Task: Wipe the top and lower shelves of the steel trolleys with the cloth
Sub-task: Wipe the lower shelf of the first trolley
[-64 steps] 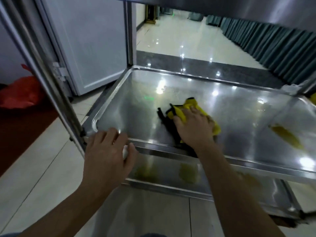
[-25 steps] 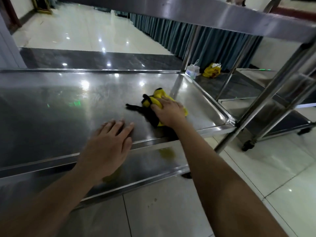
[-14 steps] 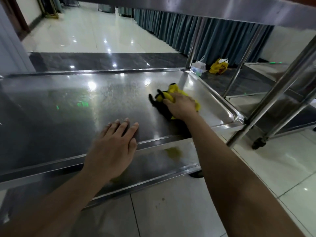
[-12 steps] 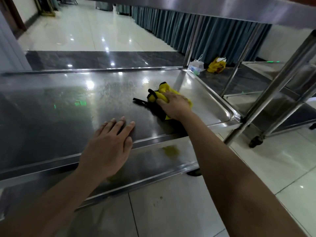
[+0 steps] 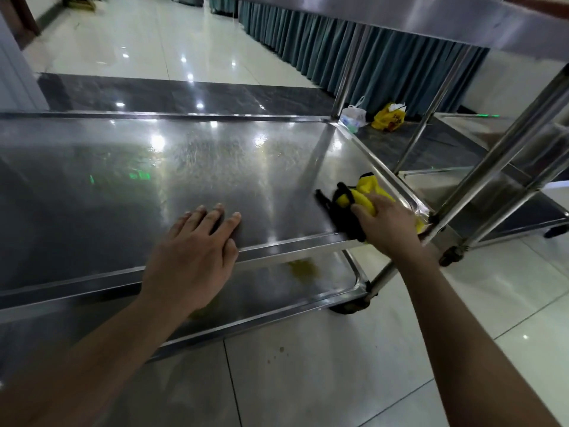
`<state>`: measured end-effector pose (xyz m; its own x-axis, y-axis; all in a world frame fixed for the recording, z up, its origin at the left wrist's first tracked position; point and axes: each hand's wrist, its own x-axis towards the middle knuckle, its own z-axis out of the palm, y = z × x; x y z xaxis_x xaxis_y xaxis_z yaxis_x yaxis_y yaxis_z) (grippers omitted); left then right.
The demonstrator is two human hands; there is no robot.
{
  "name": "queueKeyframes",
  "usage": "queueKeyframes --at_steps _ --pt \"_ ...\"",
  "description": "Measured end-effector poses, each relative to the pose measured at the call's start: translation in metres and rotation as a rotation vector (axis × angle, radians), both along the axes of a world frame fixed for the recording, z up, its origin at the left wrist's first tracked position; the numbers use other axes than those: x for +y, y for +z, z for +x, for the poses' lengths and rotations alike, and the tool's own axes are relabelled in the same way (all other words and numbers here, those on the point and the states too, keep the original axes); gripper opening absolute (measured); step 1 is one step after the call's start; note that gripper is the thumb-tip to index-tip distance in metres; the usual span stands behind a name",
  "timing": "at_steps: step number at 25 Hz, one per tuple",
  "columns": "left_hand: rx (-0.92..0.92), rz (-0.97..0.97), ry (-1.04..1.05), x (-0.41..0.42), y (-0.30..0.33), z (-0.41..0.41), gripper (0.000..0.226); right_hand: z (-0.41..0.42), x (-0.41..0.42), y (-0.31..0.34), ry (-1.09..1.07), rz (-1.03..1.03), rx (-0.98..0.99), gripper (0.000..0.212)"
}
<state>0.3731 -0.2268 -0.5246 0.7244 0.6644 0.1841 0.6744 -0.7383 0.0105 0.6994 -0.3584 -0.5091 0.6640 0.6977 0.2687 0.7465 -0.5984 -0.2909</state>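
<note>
My left hand [image 5: 197, 257] lay flat and open on the front edge of the shelf [image 5: 184, 167], just where it was a moment before. My right hand [image 5: 385, 223] had slid the yellow and black cloth [image 5: 360, 192] over to the right front corner, pressing down with fingers curled over it. I could not read any writing on the yellow bag [image 5: 388, 117] on the floor.

The shiny steel shelf [image 5: 191, 167] holds a yellow cloth [image 5: 366, 192] under the right hand [image 5: 386, 224], with the left hand [image 5: 194, 257] lying flat beside it.
</note>
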Motion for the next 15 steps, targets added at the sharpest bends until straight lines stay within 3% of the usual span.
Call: queueKeyframes --at_steps 7,12,15 --pt "-0.009 -0.029 0.005 -0.003 0.003 0.003 0.064 0.007 -0.004 0.02 -0.176 -0.044 0.05 0.036" --pt "-0.025 -0.03 0.024 -0.005 0.004 0.004 0.059 -0.12 0.041 0.007 0.156 -0.046 0.025 0.035" --pt "-0.167 -0.061 0.035 -0.002 0.006 0.004 0.055 -0.169 0.069 0.006 0.32 -0.062 0.04 0.039"
